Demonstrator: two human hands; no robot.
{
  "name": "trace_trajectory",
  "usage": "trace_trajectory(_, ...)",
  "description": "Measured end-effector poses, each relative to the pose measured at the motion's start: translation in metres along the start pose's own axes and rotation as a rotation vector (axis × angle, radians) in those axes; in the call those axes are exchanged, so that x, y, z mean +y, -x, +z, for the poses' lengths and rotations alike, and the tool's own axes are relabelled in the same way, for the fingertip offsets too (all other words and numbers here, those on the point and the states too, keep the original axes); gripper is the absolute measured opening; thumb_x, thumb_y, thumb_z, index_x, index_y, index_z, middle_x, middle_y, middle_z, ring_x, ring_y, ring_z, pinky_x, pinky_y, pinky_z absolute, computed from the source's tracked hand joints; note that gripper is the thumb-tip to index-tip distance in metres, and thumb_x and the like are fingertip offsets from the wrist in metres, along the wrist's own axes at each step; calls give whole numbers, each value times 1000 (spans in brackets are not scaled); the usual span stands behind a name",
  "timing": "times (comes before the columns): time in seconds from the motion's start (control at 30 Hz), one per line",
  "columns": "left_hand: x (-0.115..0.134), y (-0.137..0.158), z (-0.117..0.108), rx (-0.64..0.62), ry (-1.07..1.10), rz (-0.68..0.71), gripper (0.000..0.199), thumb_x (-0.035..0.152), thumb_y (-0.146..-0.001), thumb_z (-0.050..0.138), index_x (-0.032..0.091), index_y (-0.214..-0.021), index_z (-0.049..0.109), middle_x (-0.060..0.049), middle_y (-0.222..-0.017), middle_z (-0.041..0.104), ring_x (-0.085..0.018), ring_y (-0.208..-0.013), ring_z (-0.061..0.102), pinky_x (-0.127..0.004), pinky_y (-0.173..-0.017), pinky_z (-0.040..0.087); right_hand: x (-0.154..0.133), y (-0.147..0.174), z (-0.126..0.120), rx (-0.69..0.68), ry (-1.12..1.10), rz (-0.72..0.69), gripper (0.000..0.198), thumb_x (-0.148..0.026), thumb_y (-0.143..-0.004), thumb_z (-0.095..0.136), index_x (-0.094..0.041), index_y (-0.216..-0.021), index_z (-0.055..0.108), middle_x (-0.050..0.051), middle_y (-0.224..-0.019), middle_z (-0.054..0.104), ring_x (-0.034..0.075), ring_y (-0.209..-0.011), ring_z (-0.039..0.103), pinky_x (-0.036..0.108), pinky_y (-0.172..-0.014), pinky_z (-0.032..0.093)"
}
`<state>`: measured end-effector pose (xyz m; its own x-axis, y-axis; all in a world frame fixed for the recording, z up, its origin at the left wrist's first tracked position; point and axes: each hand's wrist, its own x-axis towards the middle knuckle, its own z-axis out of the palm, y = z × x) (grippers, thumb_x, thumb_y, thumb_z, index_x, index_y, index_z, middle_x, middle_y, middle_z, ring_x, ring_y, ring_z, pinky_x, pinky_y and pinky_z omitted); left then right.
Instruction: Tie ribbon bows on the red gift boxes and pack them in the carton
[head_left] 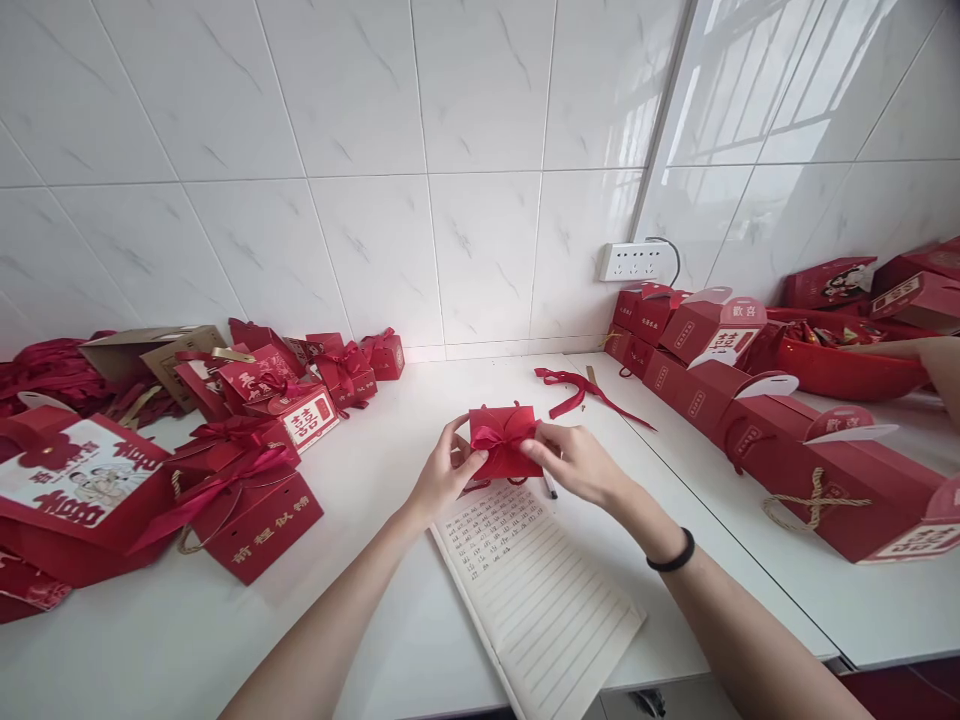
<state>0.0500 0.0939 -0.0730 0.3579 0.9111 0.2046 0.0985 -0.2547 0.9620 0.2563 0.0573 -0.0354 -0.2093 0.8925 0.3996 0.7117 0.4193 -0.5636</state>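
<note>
A small red gift box [501,462] with a shiny red ribbon bow [504,436] on it is between my two hands, over the top end of a lined notebook [555,610]. My left hand [448,465] grips the box's left side, thumb on the front by the bow. On the right side, my right hand [574,458] has its fingers closed at the bow's right loop and the box edge. Part of a pen [550,486] shows just below that hand. Handwritten rows fill the notebook's upper page.
Red gift boxes [259,525] with ribbons crowd the left side. A row of larger red boxes [810,470] lines the right, near a red basin [840,360] where another person's hand [937,365] reaches. Loose red ribbon [574,380] lies near the wall beneath a power strip [631,262].
</note>
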Motion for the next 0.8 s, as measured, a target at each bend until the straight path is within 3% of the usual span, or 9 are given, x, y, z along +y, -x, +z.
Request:
trace_trajectory(0.2,0,1,0,-2,15,49,57,38,-77,59,23,-126,34,1,-84,47,-12,-71,53,-25,-66,46,-2,0,14,57,-150,69,39,-48,-82,46,-20,-57,37,-1,-52,46,14,-49,42,25,-47,32)
trace_trajectory(0.4,0,2,-2,60,36,183,41,20,-68,55,21,-105,38,4,-73,41,-10,-66,45,-23,-62,40,5,-3,13,-83,-493,123,31,-42,-79,53,-19,-62,42,0,-63,49,15,-52,51,23,-40,41)
trace_trajectory(0.57,12,3,4,217,-79,142,20,35,-77,52,19,-86,42,2,-74,47,-11,-67,46,-24,-63,39,1,-2,15,-134,-546,91,30,-38,-80,55,-18,-62,40,-1,-63,49,14,-50,53,23,-41,45)
trace_trajectory(0.67,17,3,9,314,-212,92,30,46,-82,47,19,-72,40,3,-65,44,-11,-60,42,-23,-58,36,-1,-1,17,-165,-575,92,31,-40,-80,56,-18,-63,41,-2,-62,49,13,-48,53,23,-40,46)
trace_trajectory(0.8,16,5,11,326,-334,106,32,46,-86,40,20,-69,39,4,-60,41,-10,-54,39,-22,-53,34,3,-2,15,-181,-580,106,34,-42,-80,58,-17,-63,42,0,-65,50,14,-53,54,23,-42,49)
